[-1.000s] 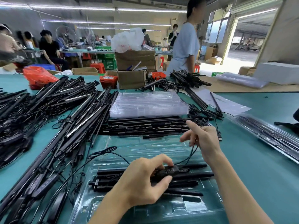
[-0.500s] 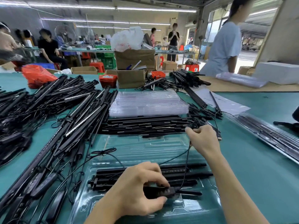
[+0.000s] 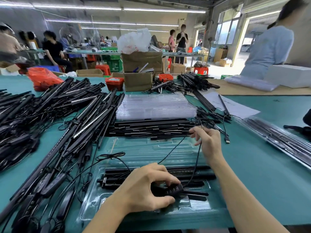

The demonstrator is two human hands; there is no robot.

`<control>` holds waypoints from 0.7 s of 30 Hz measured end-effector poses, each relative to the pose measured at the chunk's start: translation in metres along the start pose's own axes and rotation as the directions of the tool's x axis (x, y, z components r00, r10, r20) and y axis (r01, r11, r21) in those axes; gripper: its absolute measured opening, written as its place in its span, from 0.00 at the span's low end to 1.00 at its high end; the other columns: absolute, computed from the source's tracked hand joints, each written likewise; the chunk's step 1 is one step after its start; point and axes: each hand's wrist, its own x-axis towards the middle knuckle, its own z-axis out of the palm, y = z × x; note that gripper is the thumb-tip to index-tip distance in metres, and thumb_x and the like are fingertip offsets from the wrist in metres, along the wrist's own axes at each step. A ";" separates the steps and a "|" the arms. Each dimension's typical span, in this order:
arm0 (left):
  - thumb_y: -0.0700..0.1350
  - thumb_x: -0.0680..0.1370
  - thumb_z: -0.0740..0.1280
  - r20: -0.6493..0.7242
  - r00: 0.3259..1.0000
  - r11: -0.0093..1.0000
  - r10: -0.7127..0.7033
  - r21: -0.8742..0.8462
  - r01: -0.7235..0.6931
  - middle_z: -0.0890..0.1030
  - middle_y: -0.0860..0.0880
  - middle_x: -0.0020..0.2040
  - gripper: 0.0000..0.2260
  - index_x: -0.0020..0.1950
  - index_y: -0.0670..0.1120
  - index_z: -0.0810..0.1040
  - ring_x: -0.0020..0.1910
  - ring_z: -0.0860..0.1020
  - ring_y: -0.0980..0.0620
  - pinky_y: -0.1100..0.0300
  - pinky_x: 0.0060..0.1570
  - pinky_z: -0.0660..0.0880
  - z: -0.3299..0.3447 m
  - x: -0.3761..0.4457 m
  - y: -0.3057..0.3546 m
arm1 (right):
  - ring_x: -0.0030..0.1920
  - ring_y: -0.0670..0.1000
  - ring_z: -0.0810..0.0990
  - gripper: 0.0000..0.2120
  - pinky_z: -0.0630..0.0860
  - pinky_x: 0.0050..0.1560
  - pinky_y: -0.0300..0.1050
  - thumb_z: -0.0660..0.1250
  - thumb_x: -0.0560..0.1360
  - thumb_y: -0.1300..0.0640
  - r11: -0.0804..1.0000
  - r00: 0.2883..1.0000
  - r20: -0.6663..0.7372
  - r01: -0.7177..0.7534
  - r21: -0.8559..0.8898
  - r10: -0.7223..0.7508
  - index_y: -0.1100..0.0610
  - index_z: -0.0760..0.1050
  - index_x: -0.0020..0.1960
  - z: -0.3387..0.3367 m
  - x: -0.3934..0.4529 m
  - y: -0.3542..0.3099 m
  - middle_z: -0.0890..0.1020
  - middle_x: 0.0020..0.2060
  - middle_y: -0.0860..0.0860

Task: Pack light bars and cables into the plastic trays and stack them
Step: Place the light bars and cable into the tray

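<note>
On the green table [image 3: 262,174], nearest the camera: clear plastic tray [image 3: 94,204], several black light bars [image 3: 198,177] laid lengthwise in its channels. Over the tray's near half, left hand [image 3: 143,190], fingers and thumb curled round a black inline controller [image 3: 170,190], pinching it just above the bars. From the controller, thin black cable [image 3: 173,149] running up and away to the right hand [image 3: 209,145]. Right hand raised above the tray's far end, thumb and fingertips pinched on the cable, other fingers loosely bent. Black USB plug [image 3: 227,140] flat on the table just right of that hand. Beyond the tray, loose row of black bars [image 3: 148,127], then stack of empty clear trays [image 3: 155,106]. To the left, large heap of bars and cables [image 3: 55,118]. At far right, a filled tray [image 3: 277,138] lying slantwise.
</note>
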 end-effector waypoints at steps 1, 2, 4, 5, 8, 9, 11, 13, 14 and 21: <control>0.57 0.71 0.74 -0.005 1.000 1.000 -0.004 -0.025 0.004 0.79 0.63 0.50 0.17 0.60 0.63 0.81 0.52 0.77 0.61 0.62 0.52 0.74 0.000 -0.001 0.000 | 0.35 0.47 0.80 0.14 0.73 0.29 0.41 0.67 0.68 0.55 0.999 1.000 0.001 0.001 0.036 -0.001 0.67 0.80 0.36 -0.001 0.000 -0.001 0.80 0.32 0.58; 0.56 0.71 0.75 -0.006 1.000 0.998 -0.010 -0.055 0.009 0.80 0.62 0.49 0.17 0.59 0.63 0.82 0.52 0.78 0.60 0.62 0.53 0.75 -0.001 -0.001 0.000 | 0.34 0.46 0.80 0.13 0.73 0.28 0.39 0.67 0.67 0.57 0.997 1.000 -0.009 -0.007 0.074 0.008 0.68 0.80 0.38 -0.002 -0.001 -0.003 0.79 0.32 0.58; 0.55 0.70 0.76 -0.001 0.999 0.992 -0.034 -0.119 0.034 0.81 0.60 0.49 0.15 0.56 0.63 0.84 0.52 0.78 0.57 0.61 0.53 0.75 -0.003 -0.001 -0.001 | 0.34 0.49 0.80 0.08 0.75 0.28 0.39 0.69 0.69 0.62 0.982 0.995 -0.077 -0.046 0.183 0.061 0.68 0.79 0.38 -0.003 -0.002 -0.006 0.79 0.32 0.57; 0.54 0.70 0.77 0.000 0.999 0.987 -0.043 -0.152 0.042 0.81 0.60 0.48 0.13 0.54 0.63 0.85 0.52 0.79 0.56 0.62 0.52 0.75 -0.004 -0.001 -0.001 | 0.33 0.51 0.80 0.05 0.76 0.29 0.40 0.68 0.71 0.65 0.955 0.986 -0.113 -0.089 0.284 0.126 0.67 0.79 0.37 -0.003 -0.002 -0.008 0.79 0.31 0.57; 0.53 0.69 0.77 -0.014 0.999 0.976 -0.033 -0.217 0.029 0.81 0.58 0.45 0.07 0.46 0.61 0.87 0.49 0.78 0.54 0.67 0.48 0.71 -0.005 -0.001 -0.002 | 0.33 0.53 0.83 0.06 0.81 0.31 0.42 0.65 0.74 0.69 0.733 0.924 -0.044 -0.272 0.623 0.380 0.65 0.75 0.38 -0.006 -0.001 -0.014 0.80 0.32 0.56; 0.53 0.69 0.77 -0.011 1.000 0.976 -0.028 -0.218 0.025 0.81 0.58 0.45 0.06 0.46 0.60 0.87 0.49 0.78 0.54 0.68 0.48 0.71 -0.004 0.000 -0.001 | 0.34 0.53 0.84 0.06 0.81 0.32 0.42 0.63 0.74 0.69 0.654 0.910 0.029 -0.319 0.686 0.414 0.65 0.75 0.40 -0.007 -0.001 -0.016 0.81 0.33 0.57; 0.53 0.69 0.79 0.004 1.000 0.975 -0.024 -0.220 0.025 0.82 0.59 0.45 0.06 0.46 0.58 0.87 0.49 0.78 0.54 0.68 0.48 0.71 -0.002 0.000 -0.001 | 0.38 0.53 0.85 0.03 0.81 0.34 0.40 0.62 0.73 0.68 0.540 0.898 0.160 -0.380 0.751 0.409 0.64 0.74 0.42 -0.011 -0.002 -0.017 0.82 0.36 0.56; 0.53 0.69 0.80 0.009 0.999 0.970 -0.031 -0.239 0.032 0.83 0.59 0.44 0.09 0.47 0.56 0.87 0.48 0.78 0.54 0.68 0.46 0.71 -0.002 0.000 -0.001 | 0.41 0.53 0.85 0.06 0.80 0.35 0.41 0.63 0.68 0.64 0.492 0.902 0.242 -0.403 0.772 0.359 0.63 0.74 0.45 -0.015 -0.004 -0.016 0.81 0.39 0.54; 0.53 0.69 0.80 0.010 0.999 0.968 -0.033 -0.247 0.035 0.84 0.60 0.44 0.10 0.49 0.56 0.86 0.48 0.78 0.55 0.68 0.46 0.71 -0.003 -0.001 -0.001 | 0.41 0.53 0.84 0.09 0.79 0.35 0.41 0.64 0.66 0.62 0.477 0.904 0.273 -0.409 0.778 0.330 0.63 0.74 0.46 -0.017 -0.005 -0.015 0.80 0.41 0.54; 0.50 0.68 0.79 0.080 0.997 0.976 -0.008 -0.218 0.025 0.83 0.58 0.41 0.08 0.46 0.56 0.88 0.49 0.76 0.52 0.61 0.48 0.75 -0.006 -0.002 -0.003 | 0.36 0.53 0.73 0.14 0.70 0.34 0.43 0.61 0.65 0.55 0.485 0.898 0.370 -0.440 0.756 0.238 0.60 0.81 0.45 -0.016 -0.009 -0.001 0.75 0.35 0.52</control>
